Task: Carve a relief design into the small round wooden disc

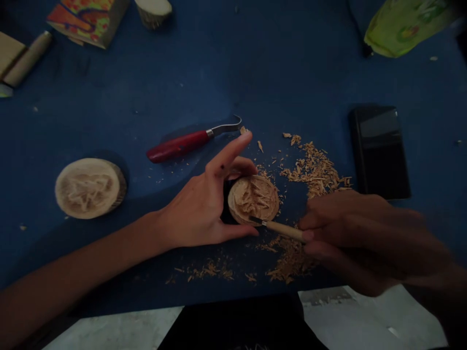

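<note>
A small round wood slice [255, 198] lies on the blue table, its top carved with a rough relief of ridges and hollows. My left hand [204, 206] steadies it from the left, thumb along the near edge and curled fingers at the far edge; the index finger points up off the wood. In my right hand [350, 233], slightly blurred, is a carving gouge [282, 228] with a pale wooden handle. Its metal tip meets the near rim of the slice. Beyond my left hand rests a hook knife [182, 146] with a red handle.
Wood shavings [317, 170] are heaped right of the slice, with more near the table edge. A second carved slice [89, 187] sits at left, a black phone-like object [380, 153] at right. Farther back are a colourful box [87, 19], a wood piece [153, 10] and a green packet [404, 29].
</note>
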A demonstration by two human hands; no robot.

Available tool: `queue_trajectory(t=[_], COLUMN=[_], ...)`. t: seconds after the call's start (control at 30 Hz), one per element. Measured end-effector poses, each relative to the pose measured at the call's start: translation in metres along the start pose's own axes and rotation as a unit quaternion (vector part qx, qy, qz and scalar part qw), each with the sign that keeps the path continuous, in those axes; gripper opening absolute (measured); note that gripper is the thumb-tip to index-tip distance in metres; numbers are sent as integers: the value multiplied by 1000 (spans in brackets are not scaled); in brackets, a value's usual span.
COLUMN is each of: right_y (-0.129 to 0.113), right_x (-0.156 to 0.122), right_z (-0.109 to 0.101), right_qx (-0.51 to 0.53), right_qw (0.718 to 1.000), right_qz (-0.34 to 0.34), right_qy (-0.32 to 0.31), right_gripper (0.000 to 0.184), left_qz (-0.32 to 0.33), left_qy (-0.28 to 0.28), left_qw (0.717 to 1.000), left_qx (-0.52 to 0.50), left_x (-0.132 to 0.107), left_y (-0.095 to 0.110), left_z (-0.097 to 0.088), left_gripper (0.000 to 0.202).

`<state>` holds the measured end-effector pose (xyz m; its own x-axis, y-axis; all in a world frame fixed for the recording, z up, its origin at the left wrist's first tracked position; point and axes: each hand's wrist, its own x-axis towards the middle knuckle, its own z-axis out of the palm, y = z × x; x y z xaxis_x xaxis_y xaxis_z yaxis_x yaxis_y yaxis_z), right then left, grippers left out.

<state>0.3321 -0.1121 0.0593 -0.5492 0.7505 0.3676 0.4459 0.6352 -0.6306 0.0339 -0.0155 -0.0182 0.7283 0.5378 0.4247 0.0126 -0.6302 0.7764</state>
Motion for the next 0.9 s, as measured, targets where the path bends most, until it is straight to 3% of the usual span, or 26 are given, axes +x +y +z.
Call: queue_trajectory(t=[0.17,0.67,0.9], right_y=[5,6,9], right_x=[2,3,4], right_z=[4,3,2], right_qx=[1,1,13], right_qw=[1000,1000,1000], right_qz=[-11,-22,-27], right_qy=[13,9,4], right_gripper=[22,24,24], left_qz=[12,-3,0], left_qy=[27,-20,-20], left_qw=[1000,1000,1000], left_qx=[6,5,17], left_x=[0,0,0], left_y=[-6,7,3], left_z=[5,-3,-2], left_gripper=[146,152,147])
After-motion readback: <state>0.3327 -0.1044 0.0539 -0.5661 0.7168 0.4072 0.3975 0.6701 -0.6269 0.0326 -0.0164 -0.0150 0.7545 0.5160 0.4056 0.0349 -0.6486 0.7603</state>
